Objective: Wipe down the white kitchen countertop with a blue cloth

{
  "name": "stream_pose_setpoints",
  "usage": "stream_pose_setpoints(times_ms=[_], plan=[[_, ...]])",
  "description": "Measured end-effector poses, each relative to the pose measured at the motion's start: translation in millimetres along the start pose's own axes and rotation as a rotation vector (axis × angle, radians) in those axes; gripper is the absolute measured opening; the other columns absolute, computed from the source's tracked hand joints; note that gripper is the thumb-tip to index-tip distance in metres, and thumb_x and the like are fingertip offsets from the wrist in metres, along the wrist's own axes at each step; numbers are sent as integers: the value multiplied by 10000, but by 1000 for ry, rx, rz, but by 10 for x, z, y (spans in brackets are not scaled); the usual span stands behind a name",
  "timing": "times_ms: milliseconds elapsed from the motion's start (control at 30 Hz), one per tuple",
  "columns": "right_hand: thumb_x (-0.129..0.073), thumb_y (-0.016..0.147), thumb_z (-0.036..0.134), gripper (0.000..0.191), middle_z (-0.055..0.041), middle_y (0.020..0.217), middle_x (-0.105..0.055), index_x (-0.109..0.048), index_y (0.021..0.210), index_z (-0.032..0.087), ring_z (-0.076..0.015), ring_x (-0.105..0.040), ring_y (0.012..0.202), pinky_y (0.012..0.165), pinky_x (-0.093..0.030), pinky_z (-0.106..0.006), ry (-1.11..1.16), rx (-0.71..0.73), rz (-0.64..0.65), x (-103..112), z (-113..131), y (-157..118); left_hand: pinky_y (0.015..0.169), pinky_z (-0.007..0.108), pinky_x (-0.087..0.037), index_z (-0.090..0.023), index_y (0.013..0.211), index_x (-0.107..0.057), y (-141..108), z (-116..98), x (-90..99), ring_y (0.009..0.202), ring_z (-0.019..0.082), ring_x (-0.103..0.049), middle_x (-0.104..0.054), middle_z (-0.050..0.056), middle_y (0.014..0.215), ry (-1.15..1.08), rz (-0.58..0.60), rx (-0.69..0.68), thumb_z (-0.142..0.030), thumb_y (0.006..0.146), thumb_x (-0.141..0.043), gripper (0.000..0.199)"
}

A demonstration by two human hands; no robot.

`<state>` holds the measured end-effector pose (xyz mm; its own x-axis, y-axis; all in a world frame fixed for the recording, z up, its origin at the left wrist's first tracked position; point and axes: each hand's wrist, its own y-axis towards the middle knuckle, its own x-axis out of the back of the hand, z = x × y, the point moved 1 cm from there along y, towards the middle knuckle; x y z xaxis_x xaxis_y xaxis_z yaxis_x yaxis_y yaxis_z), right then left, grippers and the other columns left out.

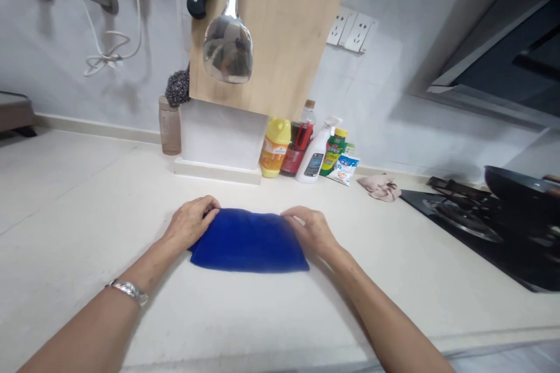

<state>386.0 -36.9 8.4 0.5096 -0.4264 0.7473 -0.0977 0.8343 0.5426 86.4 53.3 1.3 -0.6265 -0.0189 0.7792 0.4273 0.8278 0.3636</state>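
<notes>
A blue cloth (251,243) lies folded on the pale countertop (245,315), its front edge wider than its back edge. At its back left corner, my left hand (190,222) pinches the fabric between thumb and fingers; a silver bracelet circles that wrist. My right hand (312,230) grips the back right corner in the same way, with thumb and fingertips together at the edge. A bit of a lower layer shows at the cloth's left side.
Behind the cloth stand a yellow bottle (275,148), a white spray bottle (314,157) and a brown tumbler (170,128). A crumpled rag (380,187) lies near the black stove (472,233) with a wok (516,183). A spatula (228,49) hangs above.
</notes>
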Motion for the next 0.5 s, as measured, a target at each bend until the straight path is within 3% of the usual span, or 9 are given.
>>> stream_pose_setpoints(times_ms=[100, 200, 267, 367, 500], plan=[[-506, 909, 248, 230, -61, 980, -743, -730, 953, 215, -204, -684, 831, 805, -511, -322, -145, -138, -67, 12, -120, -10, 810, 313, -471, -275, 992, -628, 0, 11, -21, 957, 192, -633, -688, -9, 1009, 31, -15, 72, -344, 896, -455, 209], [-585, 891, 378, 232, -65, 861, -734, -720, 949, 199, -213, -662, 735, 731, -496, -327, -242, -287, -33, 4, -203, -52, 901, 359, -469, -267, 1064, -631, 2, 31, -40, 1074, 229, -595, -653, 24, 1147, 92, -27, 113, -354, 884, -457, 265], [-617, 873, 443, 273, -62, 835, -719, -710, 932, 194, -215, -653, 759, 709, -482, -313, -223, -298, 39, -33, -204, -82, 988, 402, -439, -241, 1092, -631, 9, 45, -39, 1154, 263, -546, -631, 55, 1208, 123, -38, 106, -394, 878, -463, 312], [-609, 876, 362, 181, -44, 867, -715, -690, 890, 201, -190, -644, 791, 716, -475, -283, -119, -215, 104, -119, -155, -95, 1007, 418, -424, -215, 987, -639, 24, 44, -19, 1142, 278, -540, -657, 77, 1137, 155, 11, 74, -428, 878, -455, 302], [-492, 939, 361, 252, -46, 807, -706, -668, 866, 196, -196, -648, 751, 695, -501, -298, -103, -230, -1, -172, -148, -66, 855, 377, -471, -238, 988, -590, 28, -2, 5, 975, 251, -620, -698, 52, 1014, 157, 85, 126, -392, 904, -411, 251]])
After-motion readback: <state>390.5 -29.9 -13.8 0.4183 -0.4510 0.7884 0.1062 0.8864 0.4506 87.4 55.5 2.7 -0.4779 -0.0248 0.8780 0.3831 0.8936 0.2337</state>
